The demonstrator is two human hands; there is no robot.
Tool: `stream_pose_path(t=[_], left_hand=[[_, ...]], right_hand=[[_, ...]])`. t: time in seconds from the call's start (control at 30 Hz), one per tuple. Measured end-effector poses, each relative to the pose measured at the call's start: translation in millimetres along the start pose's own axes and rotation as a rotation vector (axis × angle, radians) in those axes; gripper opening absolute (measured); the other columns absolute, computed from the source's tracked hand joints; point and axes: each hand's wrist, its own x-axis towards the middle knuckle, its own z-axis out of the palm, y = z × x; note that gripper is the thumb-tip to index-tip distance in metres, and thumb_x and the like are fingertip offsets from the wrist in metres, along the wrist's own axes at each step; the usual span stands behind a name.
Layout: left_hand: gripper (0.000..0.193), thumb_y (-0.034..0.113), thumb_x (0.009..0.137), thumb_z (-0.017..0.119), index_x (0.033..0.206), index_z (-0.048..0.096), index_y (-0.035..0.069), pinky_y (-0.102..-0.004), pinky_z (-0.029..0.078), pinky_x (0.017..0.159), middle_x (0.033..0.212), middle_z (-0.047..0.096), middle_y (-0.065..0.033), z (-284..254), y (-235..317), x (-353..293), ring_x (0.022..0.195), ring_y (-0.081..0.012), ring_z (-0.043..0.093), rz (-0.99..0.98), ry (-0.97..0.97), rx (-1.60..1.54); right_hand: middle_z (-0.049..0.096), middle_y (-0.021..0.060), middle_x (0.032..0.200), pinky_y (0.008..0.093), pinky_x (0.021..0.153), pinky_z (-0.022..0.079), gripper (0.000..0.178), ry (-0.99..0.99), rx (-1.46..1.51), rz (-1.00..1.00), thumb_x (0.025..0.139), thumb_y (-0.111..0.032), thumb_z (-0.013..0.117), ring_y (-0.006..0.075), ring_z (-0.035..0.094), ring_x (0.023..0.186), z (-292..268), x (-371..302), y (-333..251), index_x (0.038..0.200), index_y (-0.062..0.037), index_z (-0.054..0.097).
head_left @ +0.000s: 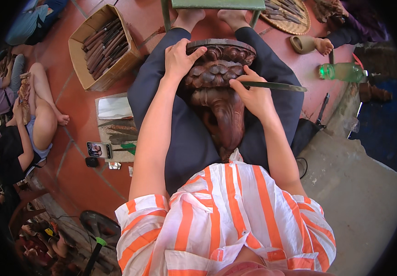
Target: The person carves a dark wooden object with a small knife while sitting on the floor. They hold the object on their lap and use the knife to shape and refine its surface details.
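Note:
A dark reddish-brown carved wooden piece (217, 76) is held between my knees, its flat round top at the far end and a curved, tapering part pointing toward me. My left hand (179, 60) grips its left rim, thumb stretched over the carving. In my right hand (253, 94) is a long, thin, dark flat blade-like tool (277, 86), pinched between thumb and fingers. The tool reaches out to the right, and its inner end is hidden by the hand at the carved petals. Whether it is a file or a scraper I cannot tell.
A cardboard box (81, 64) of wooden-handled tools stands at left. Near my left leg lie a mat (104, 123) with flat blades and a phone (99, 149). A green stool (217, 4), a woven tray (302, 26) of tools and a green bottle (346, 72) lie beyond. Other people sit nearby.

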Motion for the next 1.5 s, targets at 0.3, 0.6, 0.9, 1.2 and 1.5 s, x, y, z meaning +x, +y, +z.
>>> stream_pose_path(t=[0.3, 0.6, 0.9, 1.2, 1.5], left_hand=[[0.065, 0.066, 0.08, 0.064, 0.081, 0.058, 0.002, -0.0437, 0.045, 0.079, 0.075, 0.065, -0.0124, 1.7, -0.4, -0.9, 0.074, -0.0326, 0.063, 0.014, 0.026, 0.011], [0.064, 0.065, 0.08, 0.064, 0.081, 0.057, 0.002, -0.0429, 0.045, 0.079, 0.074, 0.065, -0.0129, 1.6, -1.3, -1.1, 0.075, -0.0322, 0.063, 0.015, 0.03, 0.012], [0.065, 0.066, 0.08, 0.063, 0.083, 0.057, 0.001, -0.0436, 0.044, 0.08, 0.076, 0.065, -0.0135, 3.9, -2.7, -1.6, 0.077, -0.0329, 0.063, 0.033, 0.067, 0.018], [0.066, 0.066, 0.081, 0.063, 0.085, 0.058, 0.001, -0.0433, 0.044, 0.082, 0.078, 0.066, -0.014, 2.7, -0.9, -1.6, 0.078, -0.0327, 0.063, 0.024, 0.055, 0.02], [0.067, 0.067, 0.081, 0.062, 0.084, 0.059, 0.001, -0.0438, 0.044, 0.082, 0.078, 0.066, -0.0136, 1.1, -1.4, 0.5, 0.079, -0.0332, 0.063, 0.01, 0.033, 0.024]], right_hand=[[0.056, 0.0358, 0.124, 0.0401, 0.098, 0.046, 0.026, 0.022, -0.005, 0.016, 0.08, -0.026, 0.072, 0.0443, 0.057, 0.118, 3.7, -2.3, -3.1, 0.09, -0.0028, 0.074], [0.062, 0.0325, 0.116, 0.0376, 0.091, 0.05, 0.022, 0.058, -0.059, -0.014, 0.082, -0.018, 0.068, 0.0407, 0.062, 0.112, 4.1, -3.5, -12.2, 0.084, 0.0033, 0.071], [0.063, 0.0327, 0.112, 0.037, 0.092, 0.049, 0.023, 0.057, -0.025, -0.047, 0.082, -0.02, 0.069, 0.0409, 0.06, 0.115, 2.2, -1.0, -6.5, 0.084, 0.0025, 0.071], [0.063, 0.033, 0.112, 0.0359, 0.091, 0.049, 0.023, 0.064, -0.106, -0.021, 0.081, -0.022, 0.071, 0.0358, 0.062, 0.115, 5.6, -1.3, -8.1, 0.089, -0.0008, 0.074], [0.063, 0.0306, 0.115, 0.037, 0.094, 0.049, 0.026, 0.035, -0.054, -0.033, 0.081, -0.024, 0.072, 0.0392, 0.061, 0.114, -0.9, -1.3, -6.2, 0.091, -0.0006, 0.074]])
